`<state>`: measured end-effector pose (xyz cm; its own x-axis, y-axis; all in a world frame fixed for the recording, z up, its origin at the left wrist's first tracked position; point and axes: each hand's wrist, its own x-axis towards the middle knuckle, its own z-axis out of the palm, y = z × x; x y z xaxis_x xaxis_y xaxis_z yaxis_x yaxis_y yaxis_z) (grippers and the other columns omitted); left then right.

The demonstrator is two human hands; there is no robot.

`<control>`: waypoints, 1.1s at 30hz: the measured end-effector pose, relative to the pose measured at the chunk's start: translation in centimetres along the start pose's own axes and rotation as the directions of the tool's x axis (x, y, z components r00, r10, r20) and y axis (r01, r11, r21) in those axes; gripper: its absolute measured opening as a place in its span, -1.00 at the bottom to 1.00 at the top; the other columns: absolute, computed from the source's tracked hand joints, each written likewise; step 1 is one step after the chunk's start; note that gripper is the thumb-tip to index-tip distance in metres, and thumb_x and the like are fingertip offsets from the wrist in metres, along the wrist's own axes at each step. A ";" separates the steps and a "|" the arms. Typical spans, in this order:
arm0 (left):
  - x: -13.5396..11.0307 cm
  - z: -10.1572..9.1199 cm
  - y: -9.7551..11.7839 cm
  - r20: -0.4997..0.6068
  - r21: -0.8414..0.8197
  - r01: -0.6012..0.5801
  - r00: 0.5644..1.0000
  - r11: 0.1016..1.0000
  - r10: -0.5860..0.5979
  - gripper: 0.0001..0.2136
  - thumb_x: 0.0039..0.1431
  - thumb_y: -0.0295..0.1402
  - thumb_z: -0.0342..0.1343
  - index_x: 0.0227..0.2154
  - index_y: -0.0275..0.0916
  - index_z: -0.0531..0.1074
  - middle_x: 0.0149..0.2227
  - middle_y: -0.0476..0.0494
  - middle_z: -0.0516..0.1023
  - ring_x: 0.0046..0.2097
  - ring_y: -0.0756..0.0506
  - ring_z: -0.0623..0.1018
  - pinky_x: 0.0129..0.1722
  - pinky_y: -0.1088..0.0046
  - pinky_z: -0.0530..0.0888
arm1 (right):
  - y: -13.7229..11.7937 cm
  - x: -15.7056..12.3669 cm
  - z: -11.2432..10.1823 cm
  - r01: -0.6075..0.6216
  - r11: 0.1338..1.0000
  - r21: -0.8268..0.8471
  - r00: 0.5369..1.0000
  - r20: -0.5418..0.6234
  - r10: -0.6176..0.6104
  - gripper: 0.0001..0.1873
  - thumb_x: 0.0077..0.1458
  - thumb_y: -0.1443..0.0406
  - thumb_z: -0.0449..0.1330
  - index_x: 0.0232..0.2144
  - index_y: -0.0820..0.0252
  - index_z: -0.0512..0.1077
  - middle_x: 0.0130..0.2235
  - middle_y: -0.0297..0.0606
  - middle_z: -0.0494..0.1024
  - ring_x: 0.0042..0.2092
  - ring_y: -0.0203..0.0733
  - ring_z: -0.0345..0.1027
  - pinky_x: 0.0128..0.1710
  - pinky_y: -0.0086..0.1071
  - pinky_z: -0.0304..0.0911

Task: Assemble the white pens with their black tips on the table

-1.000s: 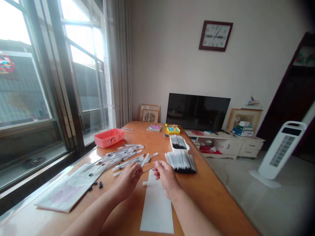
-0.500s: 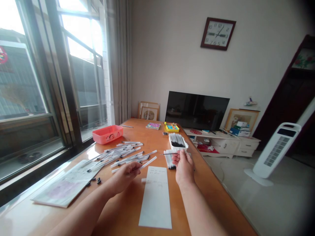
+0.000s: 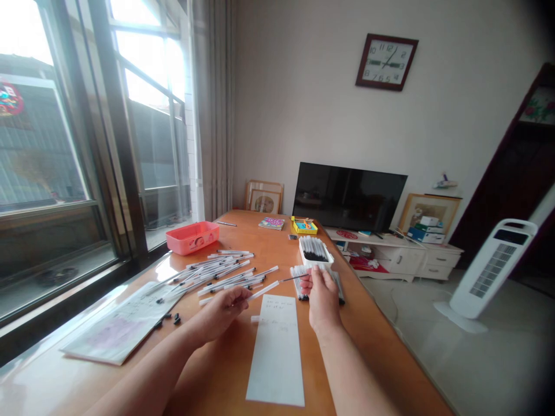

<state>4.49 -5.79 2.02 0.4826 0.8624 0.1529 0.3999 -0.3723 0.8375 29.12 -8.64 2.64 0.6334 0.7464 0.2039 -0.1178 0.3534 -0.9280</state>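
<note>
My left hand (image 3: 223, 312) is closed around a white pen barrel (image 3: 264, 290) that points up and to the right over the orange table (image 3: 373, 346). My right hand (image 3: 321, 296) pinches a thin dark refill (image 3: 291, 279), its tip aimed left toward the barrel's open end, a small gap apart. Behind my right hand lies a stack of finished pens (image 3: 299, 280). Beyond it stands a white tray of pens (image 3: 315, 252).
Loose pen barrels (image 3: 217, 271) are scattered left of my hands, near a pink tray (image 3: 192, 237). A white paper strip (image 3: 276, 348) lies below my hands. A printed sheet (image 3: 121, 323) and small black caps (image 3: 176, 318) lie at left. A white fan heater (image 3: 489, 271) stands on the floor.
My hands were together on one pen; the right hand then drew away to the right with the refill and now points it back at the barrel in my left hand.
</note>
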 end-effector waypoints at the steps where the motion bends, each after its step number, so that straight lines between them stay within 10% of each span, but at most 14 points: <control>1: 0.0 0.0 -0.1 0.004 -0.004 0.004 1.000 1.000 -0.004 -0.74 0.19 -0.17 0.05 -0.19 -0.20 0.48 -0.24 -0.13 0.55 -0.18 -0.14 0.48 -0.13 0.37 0.41 | 0.0 -0.1 0.0 -0.001 1.000 -0.007 1.000 0.007 0.001 -0.56 0.13 -0.08 0.18 -0.37 0.20 0.44 -0.47 -0.29 0.50 -0.48 -0.28 0.35 -0.56 -0.45 0.28; 17: 0.1 0.0 -0.4 0.086 -0.142 0.063 0.995 0.988 -0.051 -0.77 0.20 -0.18 0.09 -0.21 -0.22 0.47 -0.27 -0.09 0.53 -0.22 -0.10 0.44 -0.16 0.38 0.34 | 1.1 -2.2 1.3 -0.028 0.957 -0.288 0.926 0.353 0.133 -0.42 0.23 -0.12 0.00 -0.04 0.17 0.48 -0.23 -0.17 0.61 -0.31 -0.17 0.47 -0.48 -0.43 0.25; 22: 0.6 -0.3 -1.1 0.055 -0.266 0.096 0.995 0.959 -0.085 -0.74 0.18 -0.16 0.13 -0.20 -0.24 0.46 -0.28 -0.10 0.53 -0.21 -0.10 0.44 -0.13 0.36 0.31 | 2.4 -2.5 1.2 0.195 0.862 -0.467 0.885 0.464 0.051 -0.64 0.25 0.09 0.05 -0.13 0.16 0.53 -0.28 -0.21 0.62 -0.26 -0.15 0.48 -0.27 -0.35 0.33; 28: 0.7 -0.9 -1.1 0.063 -0.419 0.179 0.984 0.890 -0.168 -0.74 0.10 -0.19 0.20 -0.21 -0.24 0.46 -0.29 -0.10 0.57 -0.25 -0.07 0.45 -0.23 0.41 0.27 | 2.7 -4.1 1.5 0.565 0.582 -0.585 0.718 0.696 0.002 -0.77 0.16 0.24 0.17 -0.19 0.06 0.60 -0.20 -0.21 0.60 -0.15 -0.11 0.47 -0.11 -0.33 0.28; 33: 0.4 -1.2 -0.7 0.084 -0.456 0.180 0.984 0.871 -0.159 -0.76 0.11 -0.22 0.20 -0.22 -0.25 0.47 -0.29 -0.11 0.58 -0.28 -0.06 0.45 -0.23 0.41 0.27 | 2.9 -4.4 1.9 0.480 0.690 -0.542 0.739 0.673 0.015 -0.71 0.18 0.19 0.16 -0.13 0.11 0.59 -0.18 -0.17 0.60 -0.15 -0.10 0.47 -0.09 -0.29 0.31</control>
<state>3.49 -4.73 2.11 0.4766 0.8787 -0.0273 0.0797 -0.0123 0.9967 24.56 -9.77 -0.39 -0.0486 0.9368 0.3466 0.6373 0.2962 -0.7114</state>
